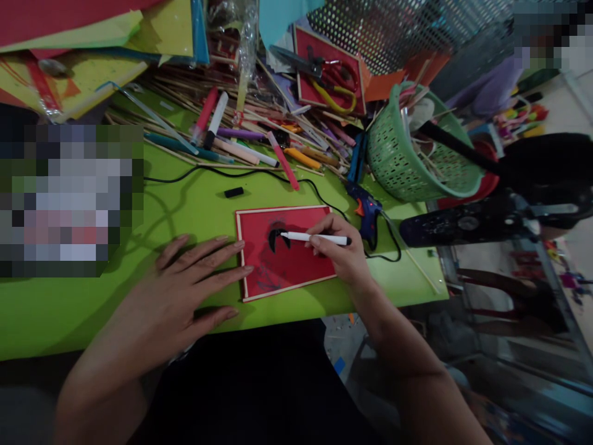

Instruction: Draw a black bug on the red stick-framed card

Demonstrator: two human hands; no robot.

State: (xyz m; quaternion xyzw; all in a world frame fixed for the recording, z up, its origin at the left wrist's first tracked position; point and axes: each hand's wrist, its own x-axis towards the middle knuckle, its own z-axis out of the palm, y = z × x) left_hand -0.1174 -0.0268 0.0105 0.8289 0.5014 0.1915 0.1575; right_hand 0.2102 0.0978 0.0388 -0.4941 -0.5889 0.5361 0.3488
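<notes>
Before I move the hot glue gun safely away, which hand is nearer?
Right. The right hand is beside the hot glue gun; the left hand is farther, across the red board.

Looks from the wearer's head, above and behind the left hand [199, 278] and right hand [347, 250], facing forward and down. Sees both from the wrist side, fairly near, above dark clothing [250, 383]. Reaches wide across the tabletop [185, 207], past the far side of both, to the green basket [398, 154] beyond the right hand and the floor [340, 327] below.
</notes>
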